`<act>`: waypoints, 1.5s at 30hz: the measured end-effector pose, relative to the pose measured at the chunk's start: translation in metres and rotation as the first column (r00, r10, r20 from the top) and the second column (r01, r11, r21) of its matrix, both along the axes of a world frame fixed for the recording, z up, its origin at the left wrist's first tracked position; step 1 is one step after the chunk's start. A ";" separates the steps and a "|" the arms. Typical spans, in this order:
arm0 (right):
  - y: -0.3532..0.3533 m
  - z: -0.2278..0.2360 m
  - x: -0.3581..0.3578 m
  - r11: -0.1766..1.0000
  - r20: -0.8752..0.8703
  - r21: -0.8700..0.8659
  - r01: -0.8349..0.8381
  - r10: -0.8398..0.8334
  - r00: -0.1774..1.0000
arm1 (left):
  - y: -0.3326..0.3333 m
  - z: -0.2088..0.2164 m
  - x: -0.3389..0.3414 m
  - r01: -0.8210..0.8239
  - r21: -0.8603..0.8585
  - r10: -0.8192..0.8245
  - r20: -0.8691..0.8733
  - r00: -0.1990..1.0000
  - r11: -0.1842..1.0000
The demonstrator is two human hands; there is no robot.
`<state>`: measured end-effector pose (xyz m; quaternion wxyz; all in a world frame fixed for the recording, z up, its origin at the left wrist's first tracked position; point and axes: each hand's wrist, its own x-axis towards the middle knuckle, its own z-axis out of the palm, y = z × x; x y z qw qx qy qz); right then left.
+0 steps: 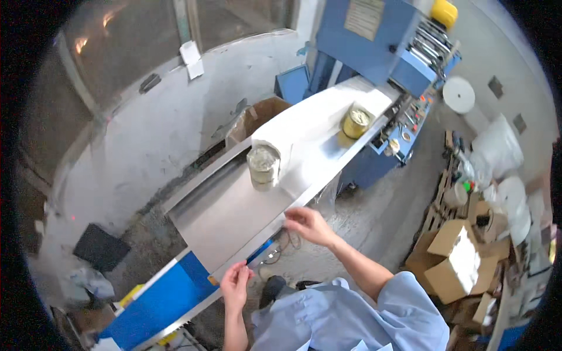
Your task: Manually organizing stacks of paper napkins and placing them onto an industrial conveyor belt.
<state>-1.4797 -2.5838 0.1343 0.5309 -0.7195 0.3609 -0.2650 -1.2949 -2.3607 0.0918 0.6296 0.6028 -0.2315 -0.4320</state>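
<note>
Along the near edge of a long metal table, my two hands are held apart. My left hand is by the table's lower corner, its fingers curled and pinched together; whatever they hold is too small to make out. My right hand reaches the rim farther along, fingers loosely bent and apart, with nothing visible in them. On the table stand two weights or cans: a greyish wrapped cylinder and, farther off, a yellow one. Both rest on or against a white sheet.
A blue machine with metal rollers stands at the table's far end. Below the near end runs a blue conveyor belt. Cardboard boxes and white rolls crowd the right side. An open carton sits behind the table.
</note>
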 end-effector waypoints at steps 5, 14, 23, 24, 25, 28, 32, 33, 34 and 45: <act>-0.092 0.028 0.077 0.805 -0.215 -0.549 -0.225 0.124 0.969 | -0.043 0.015 0.011 -0.037 -0.079 0.035 -0.026 0.999 0.996; -0.187 0.008 0.132 0.328 -0.704 -0.633 -0.701 0.132 0.697 | -0.107 0.016 0.044 -0.252 -0.012 0.252 0.111 0.961 0.968; -0.173 0.001 0.066 0.137 -0.487 -0.723 -0.677 0.594 0.640 | -0.346 0.032 0.027 -0.177 0.164 0.158 0.122 0.980 0.971; -0.179 0.002 0.062 0.124 -0.517 -0.667 -0.735 0.633 0.576 | -0.365 0.030 0.027 -0.149 0.162 0.121 0.173 0.977 0.975; -0.191 0.000 0.056 0.124 -0.551 -0.599 -0.791 0.653 0.519 | -0.391 0.049 0.018 -0.131 0.243 0.056 0.292 0.955 0.961; -0.227 0.004 0.043 0.100 -0.541 -0.582 -0.807 0.693 0.476 | -0.441 0.063 0.007 -0.218 0.448 -0.053 0.517 0.854 0.867; -0.275 0.005 0.016 0.083 -0.546 -0.535 -0.841 0.725 0.420 | -0.472 0.057 -0.008 -0.327 0.597 -0.188 0.639 0.746 0.732; -0.283 0.006 0.010 0.058 -0.560 -0.528 -0.847 0.726 0.398 | -0.470 0.052 -0.004 -0.305 0.563 -0.168 0.636 0.753 0.768; -0.288 0.007 0.003 0.061 -0.556 -0.527 -0.848 0.730 0.398 | -0.468 0.047 -0.001 -0.281 0.526 -0.146 0.631 0.762 0.803; -0.310 0.045 -0.014 0.503 0.021 -0.211 -0.838 0.860 0.510 | -0.460 0.049 0.008 -0.221 0.468 -0.127 0.603 0.788 0.855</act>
